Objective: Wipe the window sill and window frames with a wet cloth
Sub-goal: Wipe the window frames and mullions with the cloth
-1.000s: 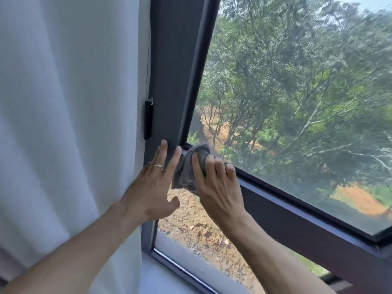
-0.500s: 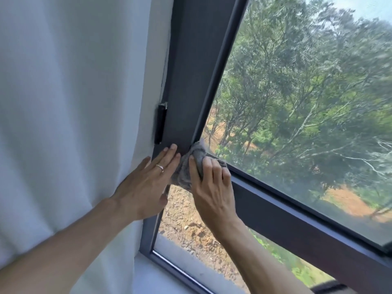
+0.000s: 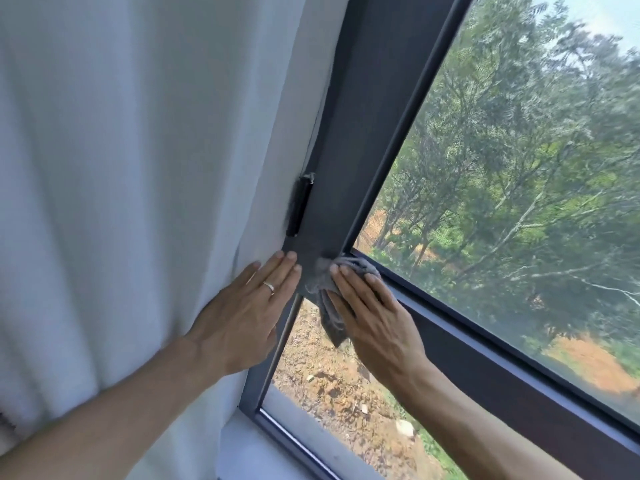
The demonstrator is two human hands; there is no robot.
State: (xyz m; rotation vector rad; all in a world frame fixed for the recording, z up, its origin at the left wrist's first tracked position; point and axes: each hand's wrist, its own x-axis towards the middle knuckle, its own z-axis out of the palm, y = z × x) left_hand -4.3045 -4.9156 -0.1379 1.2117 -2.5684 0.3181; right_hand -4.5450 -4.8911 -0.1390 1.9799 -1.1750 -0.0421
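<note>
A white curtain [image 3: 131,174] fills the left half of the frame, hanging in soft folds. Green trees [image 3: 519,174] show through the glass at right. Bare brown soil [image 3: 332,382] with scattered stones lies at lower centre.

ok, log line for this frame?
stage: wiping frame corner | right hand: pressing grey cloth on dark window frame | left hand: flat against curtain

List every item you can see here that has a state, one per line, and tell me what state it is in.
Left hand: flat, fingers straight, pressing the white curtain back at the frame edge.
Right hand: fingers straight, pressing the grey cloth on the dark window frame.
Grey cloth: bunched, a tail hanging below the hand.
White curtain: drawn, hanging in folds.
Hinge: on the frame, partly behind the curtain.
</note>
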